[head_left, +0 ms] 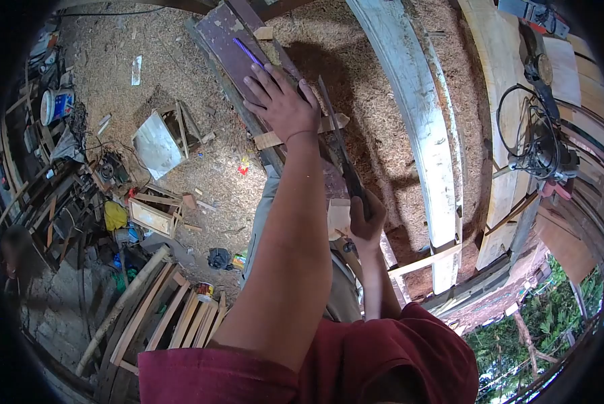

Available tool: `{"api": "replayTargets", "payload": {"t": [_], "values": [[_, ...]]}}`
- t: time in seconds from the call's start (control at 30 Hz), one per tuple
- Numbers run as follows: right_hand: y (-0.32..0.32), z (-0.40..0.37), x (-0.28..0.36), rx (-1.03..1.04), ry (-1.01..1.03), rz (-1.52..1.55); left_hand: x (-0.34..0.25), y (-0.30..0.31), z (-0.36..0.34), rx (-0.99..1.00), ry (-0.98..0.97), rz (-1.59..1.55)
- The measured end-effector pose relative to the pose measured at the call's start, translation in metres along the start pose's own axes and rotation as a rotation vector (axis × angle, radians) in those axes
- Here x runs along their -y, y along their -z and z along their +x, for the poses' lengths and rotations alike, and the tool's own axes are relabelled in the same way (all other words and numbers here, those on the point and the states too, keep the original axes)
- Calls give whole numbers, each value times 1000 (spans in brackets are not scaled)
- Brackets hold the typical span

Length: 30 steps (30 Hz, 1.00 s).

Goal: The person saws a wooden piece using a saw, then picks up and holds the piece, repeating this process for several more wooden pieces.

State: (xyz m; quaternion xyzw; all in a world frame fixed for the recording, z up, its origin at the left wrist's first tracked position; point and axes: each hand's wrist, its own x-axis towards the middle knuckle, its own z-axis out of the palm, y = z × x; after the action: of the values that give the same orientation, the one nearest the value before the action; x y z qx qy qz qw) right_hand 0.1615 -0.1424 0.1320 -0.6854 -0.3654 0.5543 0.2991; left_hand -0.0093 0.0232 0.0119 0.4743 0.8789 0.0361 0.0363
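Note:
My left hand (285, 104) lies with its fingers spread on a narrow wood strip (271, 139) and a worn reddish-brown board (224, 37). A thin purple stick (246, 51) shows just beyond its fingertips on the board. Wrapped round the dark handle of a handsaw (342, 151), my right hand (369, 219) is to the right of the board. The saw's narrow blade points up and away from me, beside the strip's right end. A small wood block (264, 33) sits farther up on the board.
Long pale planks (423, 128) run along the right, with a power tool and coiled cable (551, 158) beyond. At left are a small wooden stool-like frame (160, 145), a white-blue bucket (57, 106) and scrap wood. Sawdust covers the ground. A person's blurred head shows at far left.

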Motion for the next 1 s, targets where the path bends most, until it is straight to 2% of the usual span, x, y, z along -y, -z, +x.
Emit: {"api": "replayTargets", "payload": {"t": [0.07,0.47,0.67,0.77,0.87,1.0], "values": [[-3,4,-19,-27,14,-113,1,0,0,-6,-3,-6],[-8,5,3,-4,-16,13,1,-1,0,4,-4,9],[-2,5,-17,29,-38,-101,1,-2,1,8,-1,4],[-6,1,-4,-15,-101,-132,1,-5,0,-19,-4,54],[-8,9,-2,-57,22,-242,0,-1,1,13,7,4],[-11,7,28,-68,-70,-231,0,-2,1,8,2,52]]}}
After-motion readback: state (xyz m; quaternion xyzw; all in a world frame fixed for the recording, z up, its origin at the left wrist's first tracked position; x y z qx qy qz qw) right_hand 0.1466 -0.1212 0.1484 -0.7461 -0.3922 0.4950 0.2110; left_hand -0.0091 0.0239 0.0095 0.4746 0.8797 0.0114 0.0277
